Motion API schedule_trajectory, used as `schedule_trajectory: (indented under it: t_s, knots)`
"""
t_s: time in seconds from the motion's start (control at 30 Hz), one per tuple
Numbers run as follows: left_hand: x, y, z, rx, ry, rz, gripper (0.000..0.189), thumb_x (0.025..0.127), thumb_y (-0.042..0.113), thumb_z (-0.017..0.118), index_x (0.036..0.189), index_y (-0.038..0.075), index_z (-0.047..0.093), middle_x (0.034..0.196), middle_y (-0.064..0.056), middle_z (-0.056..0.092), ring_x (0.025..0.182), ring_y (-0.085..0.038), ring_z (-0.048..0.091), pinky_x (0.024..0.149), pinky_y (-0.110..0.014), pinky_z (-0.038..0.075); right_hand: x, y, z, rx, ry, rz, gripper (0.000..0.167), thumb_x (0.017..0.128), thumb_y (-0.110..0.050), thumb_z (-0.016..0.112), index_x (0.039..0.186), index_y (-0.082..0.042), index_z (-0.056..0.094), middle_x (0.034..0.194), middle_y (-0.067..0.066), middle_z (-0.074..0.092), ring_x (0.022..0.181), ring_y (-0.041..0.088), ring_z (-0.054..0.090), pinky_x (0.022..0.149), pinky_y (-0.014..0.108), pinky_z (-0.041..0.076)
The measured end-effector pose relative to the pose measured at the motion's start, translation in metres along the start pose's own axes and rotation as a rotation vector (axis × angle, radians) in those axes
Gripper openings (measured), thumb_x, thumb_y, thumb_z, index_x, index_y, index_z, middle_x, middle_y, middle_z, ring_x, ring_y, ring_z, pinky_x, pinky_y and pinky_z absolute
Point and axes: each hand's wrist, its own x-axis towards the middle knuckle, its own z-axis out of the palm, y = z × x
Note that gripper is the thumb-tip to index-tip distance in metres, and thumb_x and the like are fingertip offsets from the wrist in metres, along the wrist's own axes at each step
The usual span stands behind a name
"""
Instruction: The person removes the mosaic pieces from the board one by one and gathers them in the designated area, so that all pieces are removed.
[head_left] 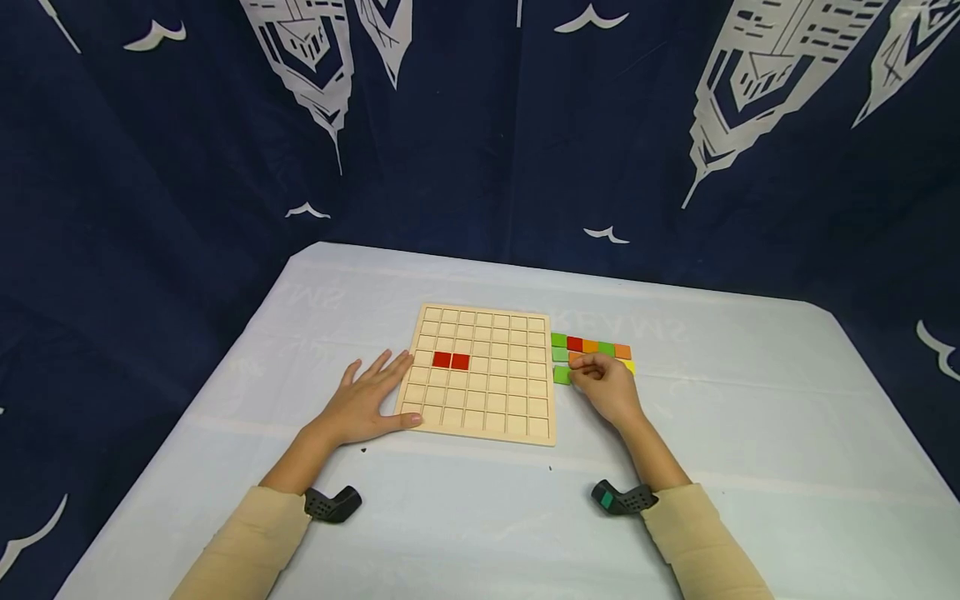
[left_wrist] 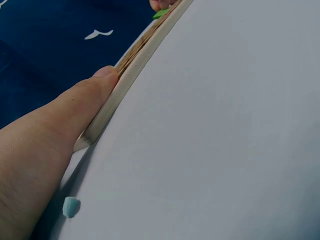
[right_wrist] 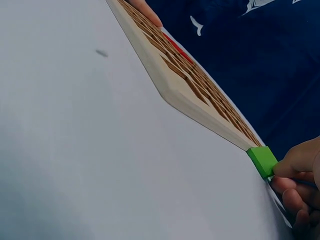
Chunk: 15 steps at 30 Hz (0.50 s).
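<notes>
A square wooden grid board (head_left: pixel 480 421) lies on the table with two red tiles (head_left: pixel 451 361) side by side in its cells. My left hand (head_left: pixel 367 400) is spread along the board's left edge, its thumb (left_wrist: pixel 100 82) over the near corner. At the board's right edge, my right hand (head_left: pixel 607 390) pinches a green tile (right_wrist: pixel 262 161) by one side between thumb and fingers. Behind that hand, loose coloured tiles (head_left: pixel 591 347) lie in rows close to the board; the hand hides part of them.
A white cloth covers the table (head_left: pixel 750 417). A dark blue curtain (head_left: pixel 480 167) with pale prints hangs behind it. Small dark specks (head_left: pixel 363 450) lie in front of the board. Each wrist wears a black camera band (head_left: pixel 333 504).
</notes>
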Motion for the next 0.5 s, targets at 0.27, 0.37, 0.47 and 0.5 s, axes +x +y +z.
schedule_trajectory:
  t_s: [0.27,0.37,0.47,0.5]
  knots:
    - [-0.0004,0.0,-0.001,0.003,-0.005,0.0,0.098,0.083,0.066,0.059,0.156,0.012,0.024,0.161,-0.004,0.022,0.148,-0.028,0.012,0.112,-0.06,0.003,0.0015,0.0,0.003,-0.024,0.033,-0.022,0.013,0.089,-0.005,0.066,0.099,0.004,0.07,0.091,0.015,0.068,0.078,0.02,0.058,0.064,0.019,0.044]
    - [-0.0006,-0.0004,-0.0008,0.002,-0.003,0.002,0.098,0.083,0.066,0.059,0.156,0.011,0.024,0.161,-0.004,0.022,0.148,-0.029,0.012,0.112,-0.061,0.003,0.0017,-0.0022,0.0037,-0.006,0.036,-0.025,0.014,0.089,-0.005,0.066,0.098,0.004,0.069,0.09,0.015,0.068,0.077,0.019,0.057,0.063,0.019,0.044]
    - [-0.0005,-0.0005,-0.0002,-0.004,-0.002,0.004,0.098,0.083,0.066,0.059,0.156,0.011,0.024,0.161,-0.004,0.022,0.148,-0.029,0.012,0.112,-0.061,0.002,0.0026,-0.0056,0.0056,0.018,0.027,-0.021,0.013,0.089,-0.005,0.066,0.099,0.004,0.069,0.09,0.014,0.067,0.076,0.019,0.056,0.062,0.018,0.044]
    - [-0.0005,-0.0004,-0.0001,-0.006,-0.002,0.004,0.098,0.083,0.066,0.059,0.156,0.011,0.024,0.161,-0.003,0.022,0.148,-0.029,0.012,0.112,-0.061,0.002,0.0028,-0.0072,0.0065,0.024,0.021,-0.021,0.013,0.089,-0.005,0.066,0.099,0.004,0.069,0.09,0.014,0.067,0.076,0.019,0.056,0.062,0.018,0.044]
